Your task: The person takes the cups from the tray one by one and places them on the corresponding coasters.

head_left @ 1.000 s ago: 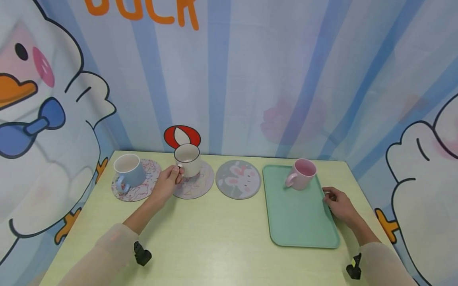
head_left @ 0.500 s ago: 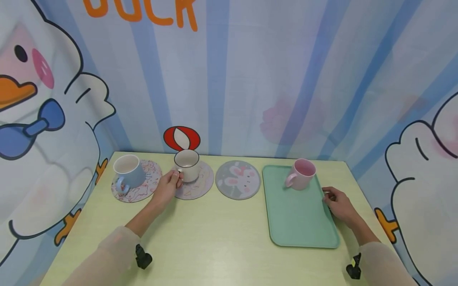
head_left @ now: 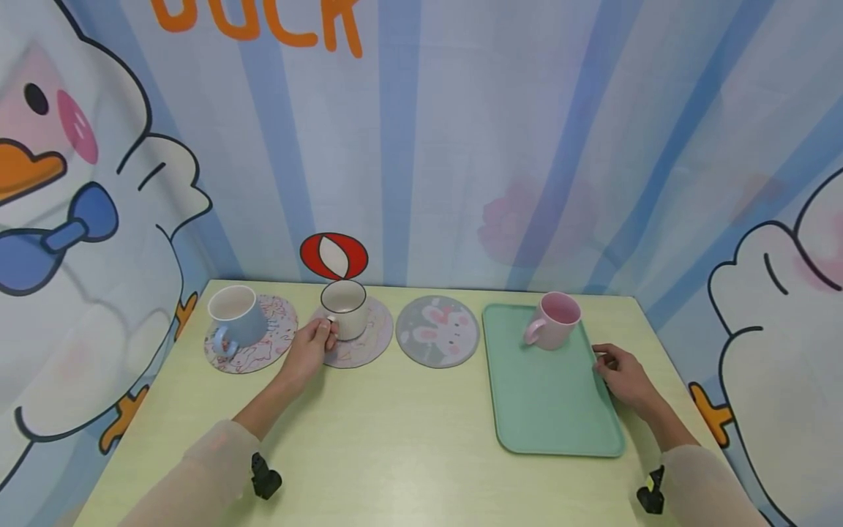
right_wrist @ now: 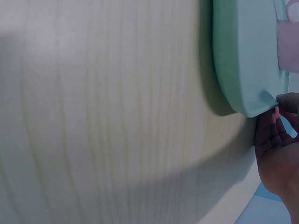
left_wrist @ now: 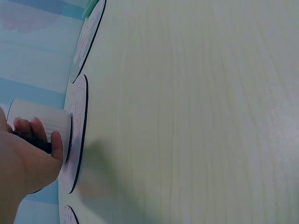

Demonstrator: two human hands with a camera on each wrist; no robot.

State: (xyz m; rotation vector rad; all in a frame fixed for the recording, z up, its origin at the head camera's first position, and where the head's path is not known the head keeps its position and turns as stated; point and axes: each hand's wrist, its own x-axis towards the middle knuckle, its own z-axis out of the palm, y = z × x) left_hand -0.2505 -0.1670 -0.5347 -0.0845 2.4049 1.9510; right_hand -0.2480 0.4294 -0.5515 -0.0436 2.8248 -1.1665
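My left hand [head_left: 311,348] grips the dark handle of a white mug [head_left: 350,315] with a black rim. The mug stands upright on a round pinkish coaster [head_left: 369,351], and the left wrist view shows its base right at the coaster's surface. At the right, my right hand [head_left: 626,377] pinches the side edge of a green tray [head_left: 553,410], thumb at the rim and fingers below it in the right wrist view. A pink mug [head_left: 558,322] stands near the far end of the tray.
A light blue mug [head_left: 240,318] stands on a patterned round coaster [head_left: 283,322] at the far left. Between the white mug and the tray lies a grey rabbit coaster [head_left: 437,333]. A printed curtain [head_left: 448,146] hangs right behind the table's [head_left: 395,439] back edge.
My left hand has lowered the white mug onto the coaster, toward the near side. The right hand and the tray have stayed in place.
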